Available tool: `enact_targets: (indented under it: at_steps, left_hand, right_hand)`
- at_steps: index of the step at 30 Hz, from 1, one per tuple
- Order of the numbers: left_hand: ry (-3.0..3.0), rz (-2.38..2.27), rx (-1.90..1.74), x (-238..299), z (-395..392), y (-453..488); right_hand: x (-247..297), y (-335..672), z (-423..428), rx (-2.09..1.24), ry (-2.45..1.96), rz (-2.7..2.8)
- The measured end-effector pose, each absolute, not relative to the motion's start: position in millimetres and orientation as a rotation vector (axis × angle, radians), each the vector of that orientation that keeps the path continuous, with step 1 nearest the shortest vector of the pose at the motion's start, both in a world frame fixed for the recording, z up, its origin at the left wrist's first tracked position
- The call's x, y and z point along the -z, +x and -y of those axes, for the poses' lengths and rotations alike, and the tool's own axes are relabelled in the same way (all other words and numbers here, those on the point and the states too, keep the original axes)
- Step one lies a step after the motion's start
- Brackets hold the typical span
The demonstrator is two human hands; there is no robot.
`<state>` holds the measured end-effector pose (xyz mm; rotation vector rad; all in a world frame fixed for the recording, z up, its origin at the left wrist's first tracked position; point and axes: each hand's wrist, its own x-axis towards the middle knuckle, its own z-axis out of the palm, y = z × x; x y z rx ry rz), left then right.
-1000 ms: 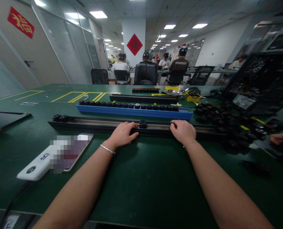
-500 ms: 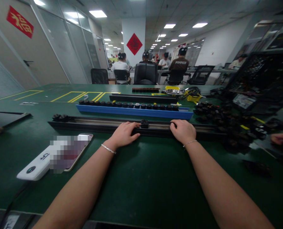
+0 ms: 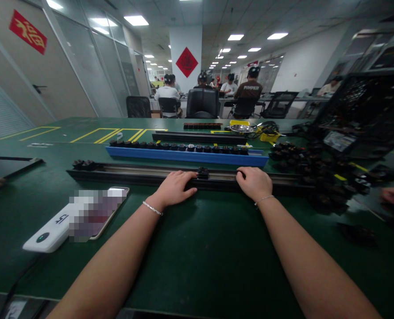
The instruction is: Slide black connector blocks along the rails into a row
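Observation:
A long black rail (image 3: pixel 133 173) with a pale metal channel lies across the green table in front of me. A small black part (image 3: pixel 202 173) sits in the channel between my hands. My left hand (image 3: pixel 176 188) rests over the rail's near side, thumb apart and fingers stretched, its index fingertip touching the part's left side. To the right, my right hand (image 3: pixel 256 181) has its fingers curled over the rail, apart from the part. More small black parts (image 3: pixel 84 164) sit at the rail's left end.
Behind the rail lies a blue rail (image 3: pixel 183 156) lined with several black parts, then another black rail (image 3: pixel 200 137). A pile of black parts (image 3: pixel 326 181) spreads at right. A white power bank (image 3: pixel 47 230) and a phone (image 3: pixel 117 192) lie left. Other people's hands show at both edges.
My left hand and the small black part have shifted slightly to the right along the rail. My right hand has barely moved.

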<state>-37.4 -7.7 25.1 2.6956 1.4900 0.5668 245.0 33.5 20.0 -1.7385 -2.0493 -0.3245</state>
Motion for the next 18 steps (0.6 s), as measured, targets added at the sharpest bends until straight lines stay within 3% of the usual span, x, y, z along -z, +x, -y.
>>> enact_targets:
  at_steps: [18]
  left_hand:
    - [2.773, -1.493, -0.525, -22.8, 7.7, -32.1]
  right_hand:
    - [-20.3, 241.1, -34.1, 0.345, -1.645, 2.085]
